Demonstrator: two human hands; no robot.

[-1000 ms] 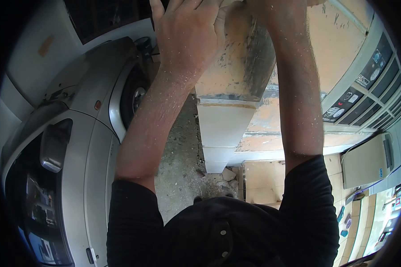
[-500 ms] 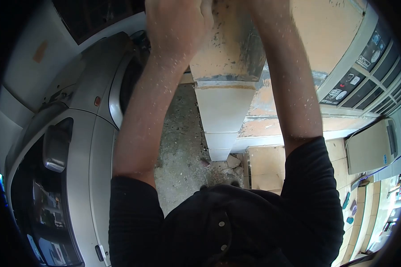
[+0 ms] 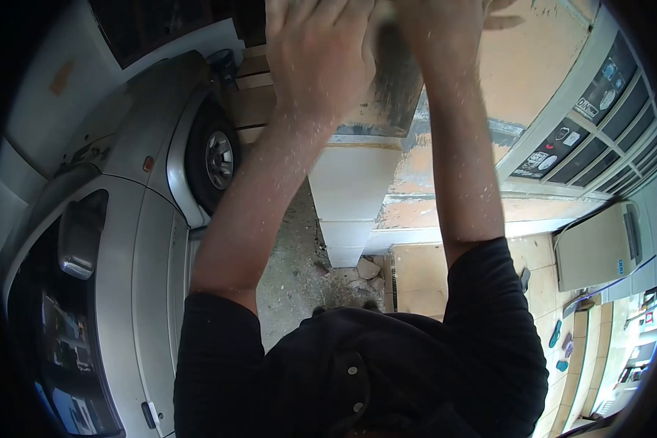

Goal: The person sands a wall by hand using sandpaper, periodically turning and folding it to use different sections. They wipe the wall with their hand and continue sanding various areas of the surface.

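Both my arms reach up along an orange and white pillar [image 3: 358, 190] with scuffed grey patches. My left hand [image 3: 321, 58] shows its back, fingers pointing up and pressed near the pillar's corner edge; the fingertips are blurred and cut off by the frame's top. My right hand [image 3: 445, 18] is higher, mostly out of frame, with only the wrist and a thumb showing against the orange wall. Whatever either hand holds is hidden. Pale dust specks cover both forearms. I wear a black shirt [image 3: 358, 372].
A silver car [image 3: 124, 219] stands close on the left, its wheel [image 3: 217, 160] near the pillar. Rubble [image 3: 369, 269] lies at the pillar's base on rough concrete. A window with stickers [image 3: 584, 124] and a beige box [image 3: 598, 252] are on the right.
My left hand has shifted right, across the pillar's corner. The view has swung, so the car's wheel now shows in full.
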